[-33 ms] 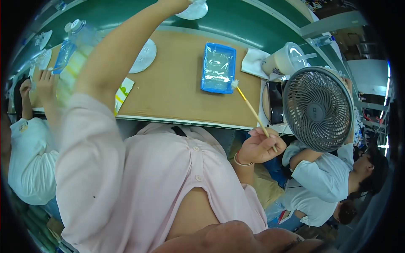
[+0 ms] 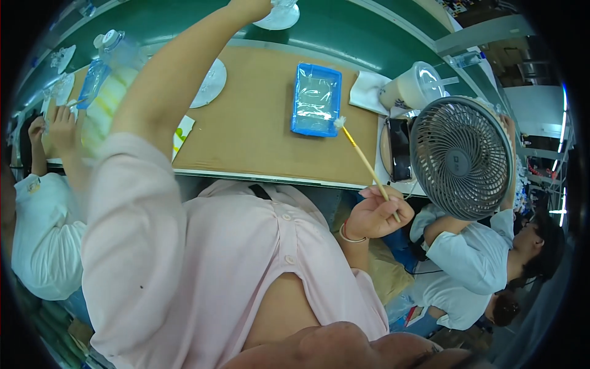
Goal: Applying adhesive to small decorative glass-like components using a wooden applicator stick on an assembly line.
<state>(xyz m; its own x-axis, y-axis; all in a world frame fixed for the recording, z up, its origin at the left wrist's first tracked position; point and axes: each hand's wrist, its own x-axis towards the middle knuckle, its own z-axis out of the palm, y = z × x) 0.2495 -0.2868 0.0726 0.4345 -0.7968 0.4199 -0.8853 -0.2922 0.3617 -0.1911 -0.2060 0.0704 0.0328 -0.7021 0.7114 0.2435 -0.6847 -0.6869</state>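
Note:
My right hand (image 2: 373, 214) is closed around the lower end of a slim yellow-handled paintbrush (image 2: 362, 154). The white bristle tip (image 2: 339, 123) points up and left, near the lower right corner of a shallow blue tray (image 2: 297, 98). Something clear and shiny lines that tray. My left arm reaches far forward across the table, and my left hand (image 2: 251, 7) is cut by the top edge of the picture. Its fingers are mostly out of sight, beside a clear crumpled piece (image 2: 284, 3) over a round white plate (image 2: 279, 19).
A grey fan (image 2: 461, 160) stands at right, by a lidded cup with a straw (image 2: 409, 89), white tissue (image 2: 367, 91) and a dark glossy object (image 2: 401, 150). Left are another white plate (image 2: 212, 86) and clear bottles (image 2: 120, 46). People in white sit on both sides; a co-worker's hand (image 2: 61, 129) shows left.

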